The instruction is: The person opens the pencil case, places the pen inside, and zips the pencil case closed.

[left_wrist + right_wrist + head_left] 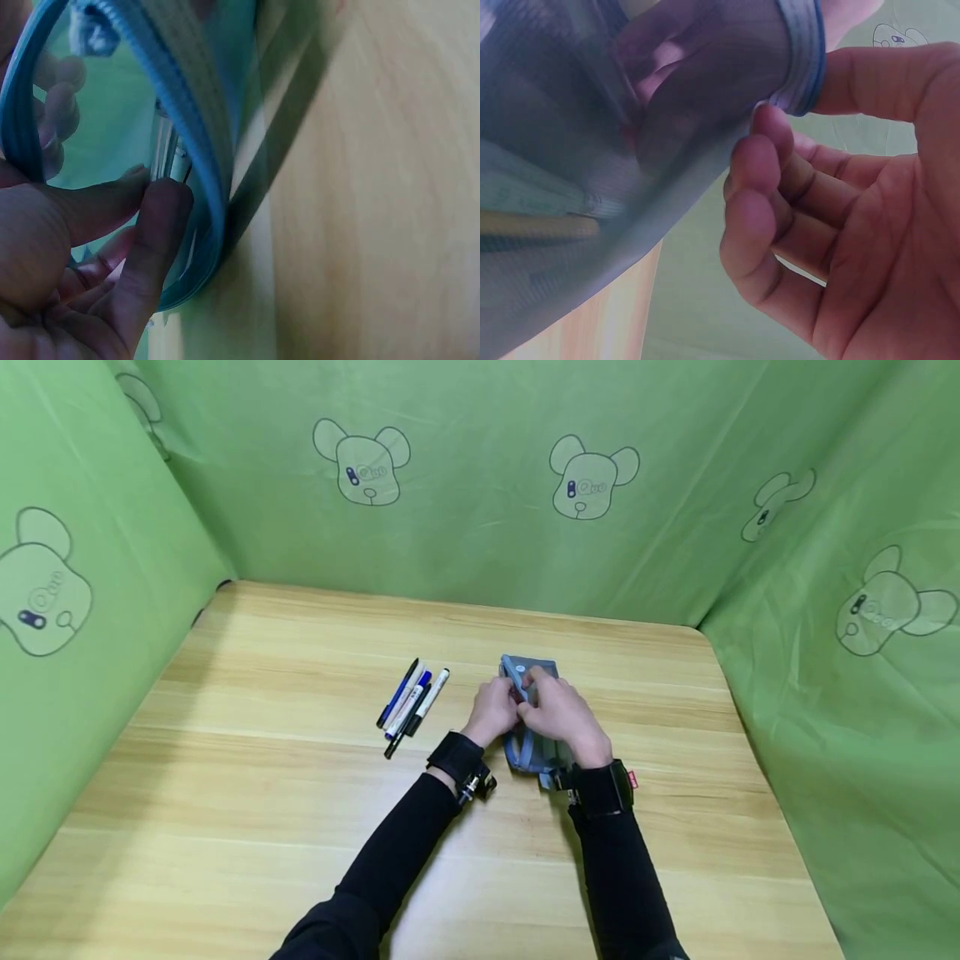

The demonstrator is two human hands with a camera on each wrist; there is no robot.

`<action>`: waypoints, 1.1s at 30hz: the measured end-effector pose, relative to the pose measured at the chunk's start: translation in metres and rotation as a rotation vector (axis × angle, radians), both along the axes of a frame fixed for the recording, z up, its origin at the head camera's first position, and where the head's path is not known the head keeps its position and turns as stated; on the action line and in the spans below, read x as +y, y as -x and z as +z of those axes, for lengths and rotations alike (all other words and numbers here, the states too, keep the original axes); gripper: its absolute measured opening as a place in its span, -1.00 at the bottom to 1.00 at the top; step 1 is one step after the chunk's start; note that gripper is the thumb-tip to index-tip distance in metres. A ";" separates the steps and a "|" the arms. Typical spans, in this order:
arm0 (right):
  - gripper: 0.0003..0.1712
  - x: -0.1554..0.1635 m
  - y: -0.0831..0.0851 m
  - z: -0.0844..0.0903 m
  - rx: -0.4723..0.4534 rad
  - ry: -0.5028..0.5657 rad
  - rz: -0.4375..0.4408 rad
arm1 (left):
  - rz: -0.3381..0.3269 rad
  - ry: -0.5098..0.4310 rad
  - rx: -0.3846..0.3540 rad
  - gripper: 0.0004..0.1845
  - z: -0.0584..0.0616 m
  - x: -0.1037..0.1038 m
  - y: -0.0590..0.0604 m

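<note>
The pencil pouch (531, 714) sits right of centre on the tabletop (300, 827), a blue-grey mesh case with a blue zip edge, and both hands are on it. Its long axis runs away from the person, near end by the wrists, far end pointing toward the green backdrop (480, 510), leaning a touch left. The far end looks like the open mouth; the head view is too small to be sure.

Left hand (495, 710) comes in from the left and its grip is closed on the pouch: in the left wrist view the thumb and a fingertip (161, 206) pinch the blue rim (202, 225) of the opening, with something slim and pale showing inside through the mesh. Right hand (558, 710) lies over the top from the right. In the right wrist view the fingers (757, 195) curl beside the mesh wall (592, 150), one fingertip at the bound edge. Whether they truly clamp it I cannot tell, though in the head view the hand does seem to hold the upper lip.

So the pouch lies directly under both grips, neither hand nearer.

Out to the left, well apart from the pouch, a bunch of pens (411, 700) lies side by side, all slanting up to the right. The left hand is the nearer one to them.
</note>
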State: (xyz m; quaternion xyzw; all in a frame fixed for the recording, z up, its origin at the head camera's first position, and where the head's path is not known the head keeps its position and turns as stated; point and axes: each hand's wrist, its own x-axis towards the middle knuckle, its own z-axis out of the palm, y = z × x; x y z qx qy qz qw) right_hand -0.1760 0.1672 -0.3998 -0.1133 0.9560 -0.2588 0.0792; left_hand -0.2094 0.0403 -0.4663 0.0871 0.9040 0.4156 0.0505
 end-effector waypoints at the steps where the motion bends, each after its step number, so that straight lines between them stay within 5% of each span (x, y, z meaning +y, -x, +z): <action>1: -0.64 0.000 0.000 0.000 -0.003 0.001 0.000 | -0.009 0.001 -0.004 -0.85 -0.001 0.000 0.000; 13: -0.65 0.000 0.000 -0.001 -0.011 0.011 0.000 | -0.080 -0.016 -0.006 -0.86 -0.003 -0.002 -0.004; 26: -0.66 0.001 0.001 -0.002 -0.008 0.010 -0.002 | -0.303 0.063 0.010 -0.78 -0.002 -0.008 -0.002; 33: -0.66 0.000 0.001 -0.003 0.001 0.011 -0.003 | -0.325 0.065 0.044 -0.83 -0.005 -0.008 0.000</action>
